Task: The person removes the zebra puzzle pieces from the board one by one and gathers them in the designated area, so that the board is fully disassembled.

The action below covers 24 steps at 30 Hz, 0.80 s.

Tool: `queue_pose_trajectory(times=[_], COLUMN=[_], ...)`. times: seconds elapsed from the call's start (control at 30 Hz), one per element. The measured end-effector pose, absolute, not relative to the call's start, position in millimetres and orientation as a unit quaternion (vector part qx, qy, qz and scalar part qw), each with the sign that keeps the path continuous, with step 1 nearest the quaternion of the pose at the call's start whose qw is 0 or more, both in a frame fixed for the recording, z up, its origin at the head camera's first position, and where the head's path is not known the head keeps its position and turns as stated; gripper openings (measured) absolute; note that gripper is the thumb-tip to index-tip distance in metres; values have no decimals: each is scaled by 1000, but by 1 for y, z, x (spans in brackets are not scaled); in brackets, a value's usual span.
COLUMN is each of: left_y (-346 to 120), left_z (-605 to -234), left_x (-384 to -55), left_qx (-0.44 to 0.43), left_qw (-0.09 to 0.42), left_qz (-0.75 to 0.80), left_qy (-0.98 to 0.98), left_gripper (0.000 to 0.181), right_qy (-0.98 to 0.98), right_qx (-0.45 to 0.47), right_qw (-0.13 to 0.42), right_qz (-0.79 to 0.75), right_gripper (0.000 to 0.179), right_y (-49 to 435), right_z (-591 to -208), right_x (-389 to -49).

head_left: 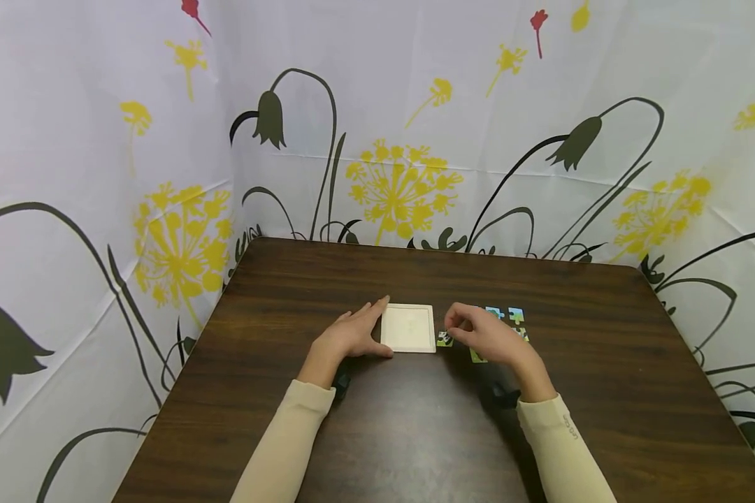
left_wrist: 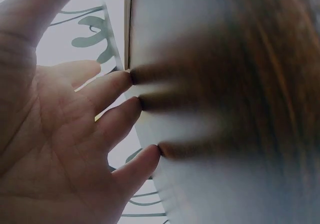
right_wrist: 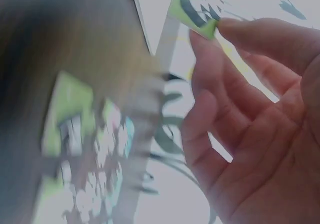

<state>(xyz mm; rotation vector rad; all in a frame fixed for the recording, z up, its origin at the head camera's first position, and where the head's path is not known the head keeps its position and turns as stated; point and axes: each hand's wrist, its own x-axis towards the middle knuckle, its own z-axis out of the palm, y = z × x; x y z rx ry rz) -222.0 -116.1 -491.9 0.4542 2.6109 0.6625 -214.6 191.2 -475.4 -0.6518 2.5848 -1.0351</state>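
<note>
My right hand (head_left: 487, 335) pinches a puzzle piece (right_wrist: 192, 12) between thumb and index finger. The piece is green with black-and-white markings, and it shows in the head view just beyond the right edge of a shallow, pale square puzzle tray (head_left: 408, 328). My left hand (head_left: 350, 334) is spread along the tray's left side, with the index finger near the far corner and the thumb near the close one. In the left wrist view, the fingertips (left_wrist: 134, 104) come down onto the tabletop and hold nothing.
More puzzle pieces (head_left: 516, 316) lie right of the tray, partly hidden under my right hand; blurred pieces (right_wrist: 70, 119) show in the right wrist view. The dark wooden table (head_left: 327, 279) ends at a flower-printed curtain (head_left: 390, 105).
</note>
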Motion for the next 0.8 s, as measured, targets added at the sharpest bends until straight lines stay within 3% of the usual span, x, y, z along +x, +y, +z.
queue_pose_trajectory(times=[0.2, 0.43, 0.8], left_y=[-113, -114, -114], left_z=[-490, -492, -494], left_x=[-220, -222, -223], left_qx=[168, 164, 169], left_qw=[210, 205, 206], left_qz=[215, 220, 228], left_qy=[939, 940, 937], left_gripper=[98, 97, 97], right_qy=[893, 898, 907], right_qx=[-213, -154, -115], right_qw=[169, 196, 208], right_qz=[-359, -364, -347], right_gripper=[5, 7, 8], right_y=[242, 302, 330], right_z=[-462, -456, -481], right_x=[-204, -197, -206])
